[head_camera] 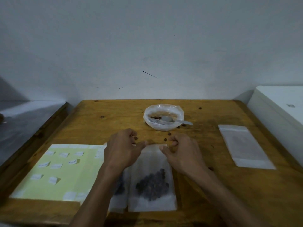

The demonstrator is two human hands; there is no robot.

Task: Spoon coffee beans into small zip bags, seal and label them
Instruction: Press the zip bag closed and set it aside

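Observation:
A clear zip bag [151,182] with dark coffee beans in its lower half lies flat on the wooden table [205,185] in front of me. My left hand [122,149] and my right hand [182,150] each pinch a top corner of this bag at its zip edge. A second filled bag [119,194] lies partly under my left forearm. Behind the hands stands a plastic-lined bowl [164,117] with a few beans and a metal spoon [173,120] resting in it. Loose beans [165,139] lie between the bowl and my hands.
A pale yellow sheet [54,171] with several small white labels lies at the left. An empty zip bag [244,145] lies at the right. A white box [282,108] stands past the table's right edge, and a grey surface [21,122] past the left.

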